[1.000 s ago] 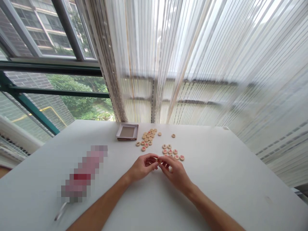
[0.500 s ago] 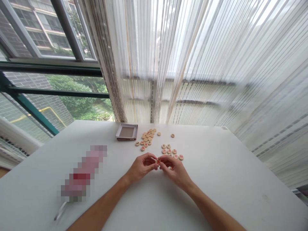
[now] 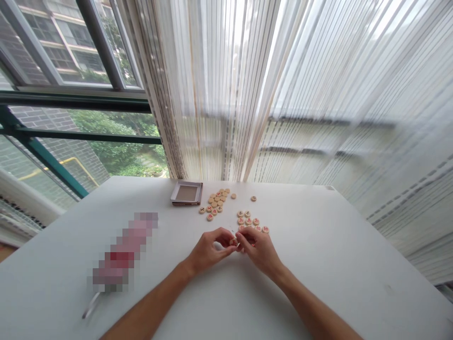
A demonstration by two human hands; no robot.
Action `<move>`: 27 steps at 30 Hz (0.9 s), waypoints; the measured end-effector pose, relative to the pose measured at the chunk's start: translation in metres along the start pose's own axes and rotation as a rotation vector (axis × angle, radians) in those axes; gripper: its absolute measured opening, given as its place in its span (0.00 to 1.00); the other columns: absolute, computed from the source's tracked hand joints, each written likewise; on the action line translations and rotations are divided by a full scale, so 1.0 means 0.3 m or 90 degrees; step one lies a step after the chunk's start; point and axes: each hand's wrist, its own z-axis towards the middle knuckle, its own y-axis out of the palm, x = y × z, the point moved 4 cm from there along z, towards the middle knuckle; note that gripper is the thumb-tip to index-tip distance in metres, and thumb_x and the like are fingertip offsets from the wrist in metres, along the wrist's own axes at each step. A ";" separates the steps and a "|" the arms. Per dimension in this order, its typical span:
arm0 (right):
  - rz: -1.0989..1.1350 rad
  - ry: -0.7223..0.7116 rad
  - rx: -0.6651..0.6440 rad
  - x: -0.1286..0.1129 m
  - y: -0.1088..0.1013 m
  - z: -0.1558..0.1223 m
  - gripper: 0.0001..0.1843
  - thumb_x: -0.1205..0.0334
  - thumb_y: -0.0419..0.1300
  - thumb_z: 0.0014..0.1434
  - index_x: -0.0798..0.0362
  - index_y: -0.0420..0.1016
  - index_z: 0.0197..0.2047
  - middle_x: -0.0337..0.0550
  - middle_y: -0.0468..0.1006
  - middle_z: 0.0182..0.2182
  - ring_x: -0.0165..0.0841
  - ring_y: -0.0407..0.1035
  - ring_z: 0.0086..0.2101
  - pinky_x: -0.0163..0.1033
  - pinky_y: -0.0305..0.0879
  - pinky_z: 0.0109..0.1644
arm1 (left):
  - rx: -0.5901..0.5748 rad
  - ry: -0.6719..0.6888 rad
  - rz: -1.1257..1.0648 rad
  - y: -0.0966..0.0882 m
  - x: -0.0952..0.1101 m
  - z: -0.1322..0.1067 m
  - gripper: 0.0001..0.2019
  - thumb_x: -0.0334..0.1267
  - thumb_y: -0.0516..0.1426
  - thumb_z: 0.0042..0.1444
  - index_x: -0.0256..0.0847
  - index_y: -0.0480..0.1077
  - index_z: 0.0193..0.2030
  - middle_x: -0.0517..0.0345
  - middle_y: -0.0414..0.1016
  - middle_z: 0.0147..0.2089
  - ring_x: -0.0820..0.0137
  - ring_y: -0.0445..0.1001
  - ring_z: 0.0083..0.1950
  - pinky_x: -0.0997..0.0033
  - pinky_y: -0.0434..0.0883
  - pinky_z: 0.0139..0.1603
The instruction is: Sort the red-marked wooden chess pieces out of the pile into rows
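Observation:
My left hand [image 3: 209,249] and my right hand [image 3: 260,247] meet near the middle of the white table [image 3: 318,264], fingers pinched together on a small round wooden game piece [image 3: 233,242] held between them. Just beyond my right hand lies a small group of pale discs with red marks [image 3: 252,221]. A larger pile of the same discs [image 3: 216,204] lies further back, and a single disc [image 3: 253,198] sits apart to its right.
An open shallow cardboard box [image 3: 187,193] sits at the table's far side, left of the pile. A blurred reddish object [image 3: 123,250] lies on the left. Striped sheer curtains [image 3: 300,94] and a window [image 3: 71,94] stand behind the table.
Both hands have shifted slightly nearer to me and lower toward the table, still pinching the piece. The curtain has swayed.

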 end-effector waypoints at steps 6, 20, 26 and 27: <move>-0.128 -0.060 0.148 0.005 -0.107 0.025 0.11 0.53 0.56 0.64 0.51 0.75 0.41 0.41 0.79 0.29 0.33 0.74 0.27 0.36 0.70 0.32 | 0.053 -0.023 0.000 -0.012 -0.039 0.012 0.12 0.42 0.61 0.56 0.39 0.70 0.43 0.56 0.77 0.37 0.70 0.76 0.37 0.68 0.76 0.41; -0.123 0.063 0.431 0.212 -0.366 0.083 0.24 0.40 0.57 0.57 0.54 0.76 0.37 0.44 0.80 0.26 0.35 0.75 0.25 0.38 0.69 0.34 | 0.023 -0.066 -0.013 -0.060 -0.067 0.157 0.12 0.45 0.59 0.57 0.39 0.71 0.43 0.51 0.79 0.39 0.65 0.79 0.39 0.66 0.78 0.40; -0.121 0.069 0.423 0.218 -0.362 0.082 0.24 0.40 0.57 0.57 0.54 0.77 0.37 0.43 0.80 0.25 0.35 0.75 0.25 0.36 0.68 0.32 | 0.036 -0.082 0.038 -0.074 -0.068 0.258 0.13 0.46 0.61 0.55 0.39 0.72 0.40 0.51 0.79 0.38 0.66 0.80 0.36 0.69 0.78 0.35; -0.120 0.070 0.424 0.219 -0.362 0.081 0.24 0.40 0.56 0.57 0.54 0.77 0.37 0.43 0.80 0.25 0.35 0.74 0.25 0.36 0.68 0.32 | 0.044 -0.087 0.039 -0.071 -0.076 0.268 0.13 0.47 0.61 0.55 0.39 0.71 0.40 0.51 0.79 0.38 0.66 0.80 0.35 0.69 0.78 0.33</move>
